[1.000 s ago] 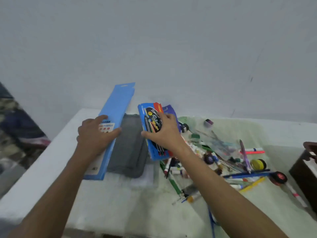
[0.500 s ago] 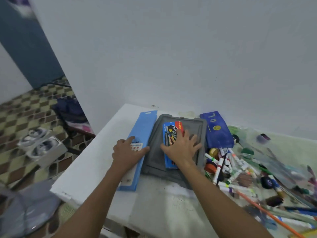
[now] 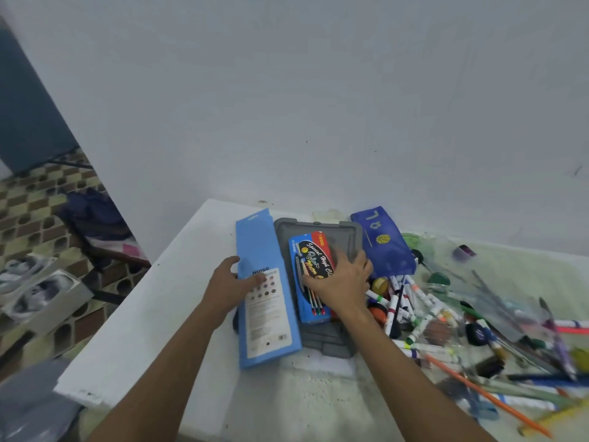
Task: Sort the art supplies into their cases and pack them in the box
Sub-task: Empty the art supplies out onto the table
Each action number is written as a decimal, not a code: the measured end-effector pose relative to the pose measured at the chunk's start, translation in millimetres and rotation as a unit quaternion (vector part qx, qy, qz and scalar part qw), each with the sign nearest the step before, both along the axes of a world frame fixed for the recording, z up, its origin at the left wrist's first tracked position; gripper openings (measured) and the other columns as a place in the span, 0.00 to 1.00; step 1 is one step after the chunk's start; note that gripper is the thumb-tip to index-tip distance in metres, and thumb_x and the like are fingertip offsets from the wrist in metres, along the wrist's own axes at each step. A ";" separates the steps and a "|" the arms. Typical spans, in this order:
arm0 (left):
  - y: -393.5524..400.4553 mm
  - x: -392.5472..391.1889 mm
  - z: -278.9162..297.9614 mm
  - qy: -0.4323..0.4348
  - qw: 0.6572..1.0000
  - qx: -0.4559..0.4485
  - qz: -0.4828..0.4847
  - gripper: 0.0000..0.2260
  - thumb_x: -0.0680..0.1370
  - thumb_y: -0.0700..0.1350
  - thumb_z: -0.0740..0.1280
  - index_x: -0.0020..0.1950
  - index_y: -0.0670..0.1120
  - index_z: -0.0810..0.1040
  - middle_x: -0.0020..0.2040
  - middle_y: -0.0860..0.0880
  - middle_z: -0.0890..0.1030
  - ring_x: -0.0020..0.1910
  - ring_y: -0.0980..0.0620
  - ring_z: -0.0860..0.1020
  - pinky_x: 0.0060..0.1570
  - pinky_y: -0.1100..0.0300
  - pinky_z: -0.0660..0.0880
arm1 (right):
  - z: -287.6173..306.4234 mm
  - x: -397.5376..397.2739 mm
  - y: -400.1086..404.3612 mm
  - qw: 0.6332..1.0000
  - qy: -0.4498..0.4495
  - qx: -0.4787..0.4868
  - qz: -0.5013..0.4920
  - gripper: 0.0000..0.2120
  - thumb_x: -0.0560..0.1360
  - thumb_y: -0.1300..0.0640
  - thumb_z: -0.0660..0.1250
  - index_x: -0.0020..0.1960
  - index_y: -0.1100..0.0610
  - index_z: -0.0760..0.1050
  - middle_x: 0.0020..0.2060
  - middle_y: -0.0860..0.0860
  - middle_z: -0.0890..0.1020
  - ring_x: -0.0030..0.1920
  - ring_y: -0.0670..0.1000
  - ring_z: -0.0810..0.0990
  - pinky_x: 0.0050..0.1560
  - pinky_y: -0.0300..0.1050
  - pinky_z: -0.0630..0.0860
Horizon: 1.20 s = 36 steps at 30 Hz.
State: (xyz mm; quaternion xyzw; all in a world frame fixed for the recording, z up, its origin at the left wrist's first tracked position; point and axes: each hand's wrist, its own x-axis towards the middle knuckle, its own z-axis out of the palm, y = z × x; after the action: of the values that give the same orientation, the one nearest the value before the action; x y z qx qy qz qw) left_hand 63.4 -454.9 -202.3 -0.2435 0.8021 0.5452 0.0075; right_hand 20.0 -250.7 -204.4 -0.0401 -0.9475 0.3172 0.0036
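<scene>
1. Head view, looking down at a white table (image 3: pixel 153 317) set against a pale wall: the right hand (image 3: pixel 339 280) lies palm down, fingers spread and fairly straight, pressing on a blue pencil box (image 3: pixel 307 275). That box sits on top of a flat grey case (image 3: pixel 322 330), so the box is directly under the hand and the grey case is under both.
2. The left hand (image 3: pixel 229 282) rests on the left edge of a long light-blue carton (image 3: pixel 261 291), thumb on top and fingers loosely curved around the side. The carton lies just left of the grey case, touching it.
3. Readable writing: the carton shows "NIOSO" above a white label with rows of colour dots. The pencil box has a red strip at its top and script that seems to begin "Special High", partly hidden by the hand. A dark-blue pouch (image 3: pixel 384 242) behind the right hand carries large pale characters and a yellow basketball picture.
4. The pencil box is rectangular, with a black oval panel and drawn pencil tips at its near end.
5. Right of the grey case, a loose heap of markers (image 3: pixel 411 301), paint tubes and pens spreads over the table.
</scene>
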 end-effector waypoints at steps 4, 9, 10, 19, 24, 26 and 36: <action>-4.1 5.8 9.7 0.032 0.999 0.008 0.023 0.34 0.70 0.45 0.76 0.72 0.50 0.65 0.55 0.45 0.79 0.44 0.51 0.81 0.41 0.55 0.78 | 4.7 4.6 -10.8 0.999 0.031 -0.015 0.035 0.40 0.63 0.36 0.73 0.70 0.51 0.65 0.70 0.56 0.59 0.72 0.59 0.53 0.69 0.61 0.63; -46.4 23.8 32.0 0.089 0.993 -0.029 0.078 0.32 0.69 0.44 0.77 0.70 0.50 0.67 0.56 0.47 0.80 0.45 0.50 0.81 0.43 0.51 0.79 | 15.7 6.0 -52.9 0.988 0.096 -0.069 0.103 0.37 0.64 0.37 0.71 0.68 0.50 0.67 0.67 0.54 0.60 0.69 0.57 0.53 0.64 0.60 0.66; -54.8 28.8 35.6 0.093 0.991 -0.035 0.086 0.32 0.70 0.44 0.76 0.70 0.49 0.67 0.55 0.48 0.79 0.44 0.52 0.81 0.40 0.53 0.79 | 17.0 6.9 -62.7 0.986 0.095 -0.073 0.114 0.36 0.64 0.36 0.71 0.66 0.51 0.68 0.66 0.54 0.61 0.68 0.56 0.54 0.64 0.59 0.67; -99.6 72.5 12.7 0.038 0.982 -0.106 0.155 0.33 0.70 0.47 0.76 0.72 0.51 0.65 0.63 0.46 0.76 0.49 0.45 0.79 0.45 0.46 0.78 | -13.7 25.3 -116.1 0.973 0.015 -0.062 0.222 0.36 0.67 0.35 0.68 0.69 0.51 0.65 0.71 0.56 0.58 0.72 0.60 0.51 0.69 0.62 0.62; -91.3 75.6 -3.0 0.012 0.981 -0.111 0.159 0.30 0.73 0.45 0.73 0.72 0.49 0.65 0.62 0.44 0.75 0.46 0.46 0.77 0.38 0.52 0.74 | -20.2 24.6 -113.7 0.966 0.020 -0.011 0.257 0.35 0.71 0.38 0.66 0.72 0.54 0.61 0.72 0.57 0.56 0.73 0.60 0.49 0.71 0.59 0.58; -86.5 74.3 -6.9 0.001 0.982 -0.109 0.156 0.29 0.74 0.46 0.72 0.72 0.50 0.64 0.61 0.44 0.76 0.46 0.46 0.78 0.41 0.51 0.76 | -22.0 21.8 -109.9 0.964 0.015 0.004 0.267 0.36 0.72 0.39 0.65 0.73 0.56 0.59 0.74 0.58 0.55 0.74 0.60 0.48 0.72 0.59 0.55; -73.8 65.2 -13.7 -0.102 0.963 -0.244 0.044 0.36 0.72 0.57 0.67 0.76 0.52 0.55 0.67 0.44 0.70 0.65 0.41 0.69 0.64 0.43 0.68 | -30.6 13.1 -82.8 0.948 0.045 0.058 0.310 0.36 0.74 0.36 0.61 0.75 0.52 0.57 0.74 0.55 0.57 0.76 0.56 0.47 0.73 0.65 0.45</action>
State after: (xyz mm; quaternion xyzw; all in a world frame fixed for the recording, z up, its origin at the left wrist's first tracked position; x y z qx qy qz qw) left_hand 128.6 -528.8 -216.0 -0.3277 0.8941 0.3052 0.0055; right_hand 33.2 -333.5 -235.0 0.2697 -0.9289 0.2486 -0.0500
